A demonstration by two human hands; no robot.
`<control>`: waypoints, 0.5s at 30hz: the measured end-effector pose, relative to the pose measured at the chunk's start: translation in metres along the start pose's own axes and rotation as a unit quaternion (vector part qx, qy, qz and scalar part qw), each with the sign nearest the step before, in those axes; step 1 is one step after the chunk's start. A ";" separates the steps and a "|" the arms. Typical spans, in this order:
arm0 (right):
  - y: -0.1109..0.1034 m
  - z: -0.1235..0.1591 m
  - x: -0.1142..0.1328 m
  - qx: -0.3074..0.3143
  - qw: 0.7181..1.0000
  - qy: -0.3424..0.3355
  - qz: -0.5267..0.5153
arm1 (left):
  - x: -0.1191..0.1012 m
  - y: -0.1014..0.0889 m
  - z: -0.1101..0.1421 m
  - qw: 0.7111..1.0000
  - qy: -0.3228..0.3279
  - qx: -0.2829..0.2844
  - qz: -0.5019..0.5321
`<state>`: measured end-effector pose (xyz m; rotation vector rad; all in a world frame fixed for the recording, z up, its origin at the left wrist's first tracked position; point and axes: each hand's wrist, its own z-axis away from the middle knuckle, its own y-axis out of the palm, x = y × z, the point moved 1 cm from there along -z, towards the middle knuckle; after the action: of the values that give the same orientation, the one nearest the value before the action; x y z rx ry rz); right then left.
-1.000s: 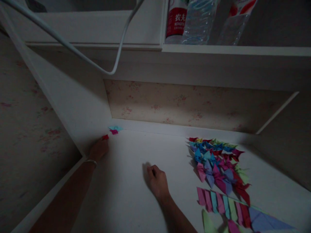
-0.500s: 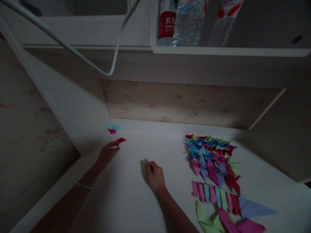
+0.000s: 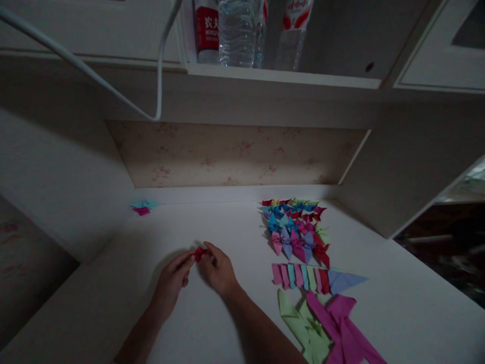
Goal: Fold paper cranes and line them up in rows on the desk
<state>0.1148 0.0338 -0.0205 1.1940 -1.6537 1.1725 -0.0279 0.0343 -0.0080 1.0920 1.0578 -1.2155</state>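
Observation:
A small red folded paper piece (image 3: 200, 252) is pinched between my left hand (image 3: 172, 280) and my right hand (image 3: 217, 268), just above the white desk (image 3: 235, 323). Both hands meet at the middle of the desk, fingers closed on the piece. To the right lies a cluster of many coloured folded paper pieces (image 3: 297, 227). Below it sits a row of folded strips (image 3: 303, 276), then larger green paper (image 3: 303, 326) and pink paper (image 3: 343, 323).
A blue and a pink folded piece (image 3: 142, 207) lie at the back left corner. Water bottles (image 3: 237, 30) stand on the shelf above. A white cable (image 3: 113, 93) hangs across the upper left. Cabinet walls close in both sides.
My left hand brought the red piece from the back left corner to the middle of the desk. My right hand lifted off the desk and took hold of it too. The view swung right.

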 end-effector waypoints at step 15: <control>-0.001 0.001 -0.008 -0.001 0.999 0.011 0.039 | 0.008 -0.007 -0.006 0.998 0.023 -0.041 -0.047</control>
<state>0.1174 0.0347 -0.0277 1.1208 -1.6985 1.2265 -0.0347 0.0384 -0.0173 1.0210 1.1955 -1.2143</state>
